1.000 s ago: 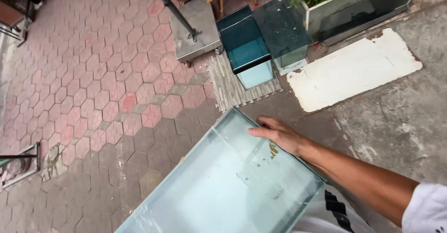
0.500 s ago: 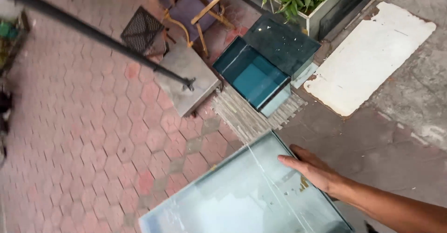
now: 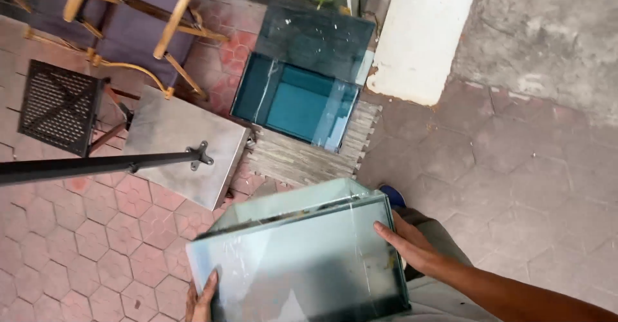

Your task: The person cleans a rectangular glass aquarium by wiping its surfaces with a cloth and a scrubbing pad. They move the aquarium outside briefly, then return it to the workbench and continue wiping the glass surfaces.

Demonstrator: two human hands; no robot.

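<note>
Glossy clear glass tank (image 3: 302, 257)

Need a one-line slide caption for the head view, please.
Both hands, left hand and right hand, grip a clear glass tank above paving, near a teal tank.
</note>
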